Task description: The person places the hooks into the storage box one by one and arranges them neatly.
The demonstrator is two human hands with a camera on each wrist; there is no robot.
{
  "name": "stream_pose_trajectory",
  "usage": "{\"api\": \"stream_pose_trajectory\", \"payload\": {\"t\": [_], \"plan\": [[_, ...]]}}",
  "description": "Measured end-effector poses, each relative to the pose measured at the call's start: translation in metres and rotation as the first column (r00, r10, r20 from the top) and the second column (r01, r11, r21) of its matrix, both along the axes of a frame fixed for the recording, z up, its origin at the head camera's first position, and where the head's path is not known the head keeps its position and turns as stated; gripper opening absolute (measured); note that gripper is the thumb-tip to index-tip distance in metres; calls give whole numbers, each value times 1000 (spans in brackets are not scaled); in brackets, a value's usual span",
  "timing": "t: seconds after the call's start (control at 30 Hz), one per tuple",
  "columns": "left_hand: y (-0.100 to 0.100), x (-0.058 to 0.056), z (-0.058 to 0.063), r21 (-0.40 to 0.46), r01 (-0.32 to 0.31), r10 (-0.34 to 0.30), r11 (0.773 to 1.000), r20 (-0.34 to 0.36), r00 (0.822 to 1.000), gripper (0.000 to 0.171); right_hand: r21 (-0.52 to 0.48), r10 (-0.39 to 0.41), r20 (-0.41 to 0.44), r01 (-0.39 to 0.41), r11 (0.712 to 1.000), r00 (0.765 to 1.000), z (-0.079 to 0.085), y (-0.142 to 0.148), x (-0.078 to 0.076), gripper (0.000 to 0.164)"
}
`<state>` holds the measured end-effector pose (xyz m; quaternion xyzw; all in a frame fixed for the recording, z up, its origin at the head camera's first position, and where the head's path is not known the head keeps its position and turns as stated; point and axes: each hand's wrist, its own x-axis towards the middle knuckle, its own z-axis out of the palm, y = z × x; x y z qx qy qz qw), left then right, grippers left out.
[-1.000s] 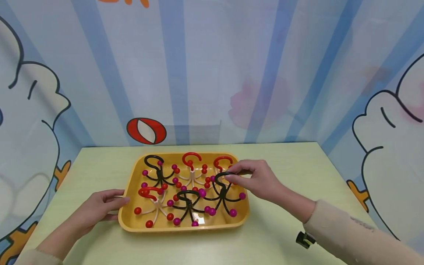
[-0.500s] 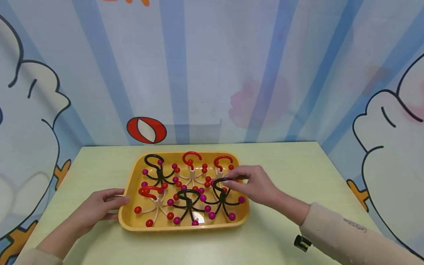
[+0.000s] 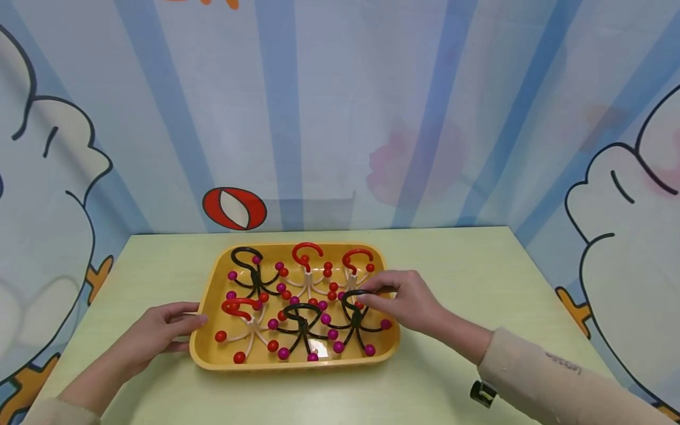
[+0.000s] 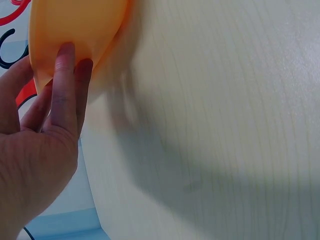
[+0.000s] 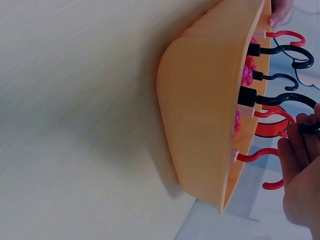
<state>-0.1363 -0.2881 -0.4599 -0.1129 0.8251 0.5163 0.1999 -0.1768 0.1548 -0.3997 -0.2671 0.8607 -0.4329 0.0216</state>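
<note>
A yellow tray (image 3: 353, 362) holds several hook-topped pieces whose thin legs spread out and end in balls. My left hand (image 3: 159, 333) grips the tray's left end, the thumb at the rim and the fingers against the outer wall (image 4: 85, 25). At the tray's right side, my right hand (image 3: 411, 298) pinches the curved top of a black hook with magenta balls (image 3: 356, 319). This piece stands upright with its legs down in the tray. Beside it are another black hook (image 3: 303, 324) and a red-topped white hook (image 3: 352, 270), partly hidden by the black one.
Also in the tray are a black hook (image 3: 256, 277) at back left, a red-topped hook (image 3: 308, 274) at back middle and another red-topped hook (image 3: 249, 321) at front left. The pale wooden table (image 3: 451, 254) meets a printed blue curtain (image 3: 329, 118) behind.
My right hand has lowered the black hook with magenta balls slightly toward the front of the tray, still pinching its top. My left hand and the tray have stayed in place.
</note>
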Motion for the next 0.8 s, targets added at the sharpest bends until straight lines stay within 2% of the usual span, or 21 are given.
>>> {"api": "stream_pose_trajectory", "payload": {"t": [0.5, 0.8], "plan": [[0, 0, 1, 13, 7, -7, 1000, -1, 1000, 83, 24, -20, 46, 19, 1000, 999, -8, -2, 4, 9], [0, 0, 0, 11, 4, -4, 1000, 6, 1000, 83, 48, -15, 27, 14, 999, 1000, -11, -2, 5, 14]]}}
